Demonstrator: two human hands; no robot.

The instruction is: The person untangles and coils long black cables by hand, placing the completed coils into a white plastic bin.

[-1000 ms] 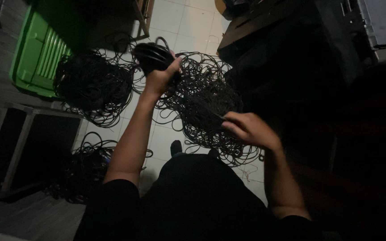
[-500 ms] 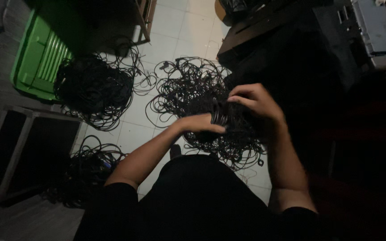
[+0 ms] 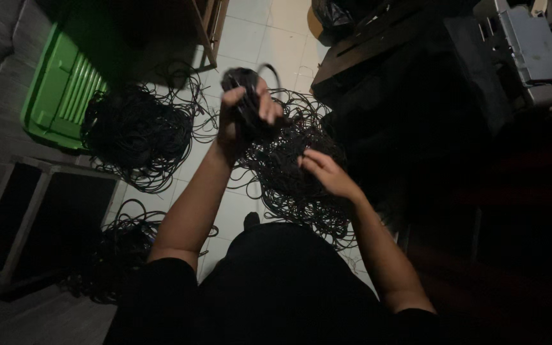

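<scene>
My left hand [image 3: 241,118] is raised above the floor and shut on a coiled bundle of black cable [image 3: 245,89]. One loop sticks up from the top of that coil. Strands run from the coil down into a big tangled heap of black cable [image 3: 292,172] on the tiled floor. My right hand [image 3: 324,171] is lower and to the right, over that heap, its fingers pinching strands of the cable.
A second heap of black cable [image 3: 137,135] lies at the left, beside a green plastic crate [image 3: 59,89]. A third heap [image 3: 121,248] lies by a dark open box [image 3: 27,217]. Dark furniture [image 3: 410,96] and grey equipment [image 3: 531,54] stand at the right.
My left hand has gone from low in front of me, by the right hand, up and away with the coil. My right hand has dropped toward the heap.
</scene>
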